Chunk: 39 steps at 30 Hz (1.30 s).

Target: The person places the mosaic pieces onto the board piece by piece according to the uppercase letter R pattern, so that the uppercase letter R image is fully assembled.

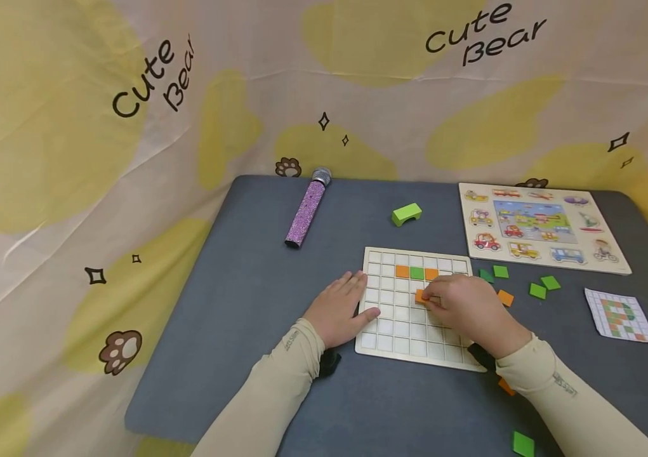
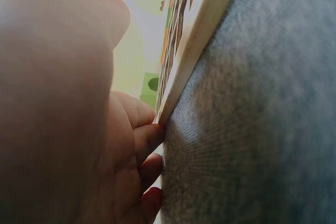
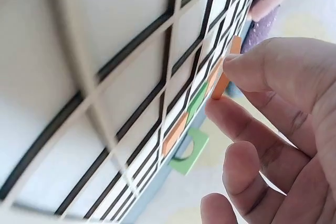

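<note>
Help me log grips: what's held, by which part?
The right hand pinches an orange tile by its right side (head view); the left hand holds nothing.

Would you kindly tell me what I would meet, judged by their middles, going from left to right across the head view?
Purple microphone, left hand, grid board, right hand, vehicle puzzle board, patterned card.
</note>
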Motion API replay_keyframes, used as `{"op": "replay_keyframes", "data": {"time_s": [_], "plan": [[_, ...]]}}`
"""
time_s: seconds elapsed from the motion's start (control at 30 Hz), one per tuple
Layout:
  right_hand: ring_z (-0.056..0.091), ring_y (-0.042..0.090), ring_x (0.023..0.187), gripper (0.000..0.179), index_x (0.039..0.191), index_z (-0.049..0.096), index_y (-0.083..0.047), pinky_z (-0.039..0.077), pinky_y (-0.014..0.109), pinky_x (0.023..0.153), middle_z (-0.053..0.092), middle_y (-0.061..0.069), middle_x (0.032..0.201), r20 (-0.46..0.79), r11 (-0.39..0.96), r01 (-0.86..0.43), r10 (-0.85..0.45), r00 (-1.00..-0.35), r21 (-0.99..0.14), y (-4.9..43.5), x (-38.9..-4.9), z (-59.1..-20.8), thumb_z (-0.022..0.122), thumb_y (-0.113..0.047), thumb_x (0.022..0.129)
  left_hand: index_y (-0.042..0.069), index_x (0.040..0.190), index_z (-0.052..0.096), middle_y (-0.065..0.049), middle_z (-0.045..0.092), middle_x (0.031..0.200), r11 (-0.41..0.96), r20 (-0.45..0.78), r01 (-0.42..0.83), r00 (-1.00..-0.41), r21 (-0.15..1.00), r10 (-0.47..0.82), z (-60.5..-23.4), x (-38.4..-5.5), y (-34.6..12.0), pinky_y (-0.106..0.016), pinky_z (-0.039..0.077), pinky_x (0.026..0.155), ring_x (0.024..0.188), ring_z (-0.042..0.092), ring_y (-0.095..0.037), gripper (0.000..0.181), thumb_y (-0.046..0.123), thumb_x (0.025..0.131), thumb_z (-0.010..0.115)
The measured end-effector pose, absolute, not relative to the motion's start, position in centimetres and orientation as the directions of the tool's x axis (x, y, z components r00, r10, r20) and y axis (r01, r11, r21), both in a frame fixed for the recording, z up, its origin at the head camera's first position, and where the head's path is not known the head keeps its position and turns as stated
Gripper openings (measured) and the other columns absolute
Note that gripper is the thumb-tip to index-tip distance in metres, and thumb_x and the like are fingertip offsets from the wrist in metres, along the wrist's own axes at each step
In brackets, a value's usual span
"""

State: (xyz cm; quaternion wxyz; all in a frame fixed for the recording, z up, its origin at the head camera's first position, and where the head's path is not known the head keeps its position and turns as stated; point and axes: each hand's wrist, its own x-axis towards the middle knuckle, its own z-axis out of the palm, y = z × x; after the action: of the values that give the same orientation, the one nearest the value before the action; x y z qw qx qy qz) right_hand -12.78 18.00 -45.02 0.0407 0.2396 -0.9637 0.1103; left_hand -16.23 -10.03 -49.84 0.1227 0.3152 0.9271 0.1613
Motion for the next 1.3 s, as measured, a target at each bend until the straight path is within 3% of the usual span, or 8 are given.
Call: {"op": "replay_keyframes", "data": {"time_s": [0.9, 1.17, 1.3], "plan": [[0.074, 0.023, 0.088, 0.012, 0.102, 0.086, -0.013, 0.064, 0.044, 0.073, 0.077, 0.002, 0.101, 0.081, 0.830, -0.518, -0.513, -0.854, -0.204, 15.1, -13.4, -45.4, 0.087, -0.012, 0.090, 0.005, 0.169, 0.028, -0.008, 0.026, 0.174, 0.767, -0.150, 0.526, -0.781, 0.367, 0.607, -49.8, -16.2, -10.0, -0.043, 0.020, 0.131, 0.161, 0.021, -0.028, 0.081, 0.060, 0.111, 0.042], [0.074, 0.028, 0.102, 0.017, 0.109, 0.085, -0.013, 0.064, 0.049, 0.080, 0.078, 0.004, 0.110, 0.052, 0.886, -0.405, -0.405, -0.913, -0.224, 18.5, -12.0, -45.1, 0.083, -0.013, 0.092, 0.004, 0.169, 0.028, -0.009, 0.026, 0.175, 0.761, -0.134, 0.544, -0.776, 0.355, 0.617, -49.8, -16.2, -9.9, -0.043, 0.019, 0.131, 0.161, 0.020, -0.029, 0.081, 0.060, 0.111, 0.041], [0.073, 0.030, 0.101, 0.018, 0.111, 0.085, -0.012, 0.063, 0.047, 0.074, 0.078, 0.007, 0.112, 0.032, 0.925, -0.324, -0.324, -0.946, -0.197, 21.1, -11.6, -45.1, 0.081, -0.014, 0.093, 0.003, 0.168, 0.029, -0.010, 0.027, 0.174, 0.756, -0.126, 0.549, -0.774, 0.357, 0.621, -49.7, -16.2, -9.9, -0.043, 0.020, 0.131, 0.161, 0.021, -0.030, 0.080, 0.059, 0.112, 0.041]]}}
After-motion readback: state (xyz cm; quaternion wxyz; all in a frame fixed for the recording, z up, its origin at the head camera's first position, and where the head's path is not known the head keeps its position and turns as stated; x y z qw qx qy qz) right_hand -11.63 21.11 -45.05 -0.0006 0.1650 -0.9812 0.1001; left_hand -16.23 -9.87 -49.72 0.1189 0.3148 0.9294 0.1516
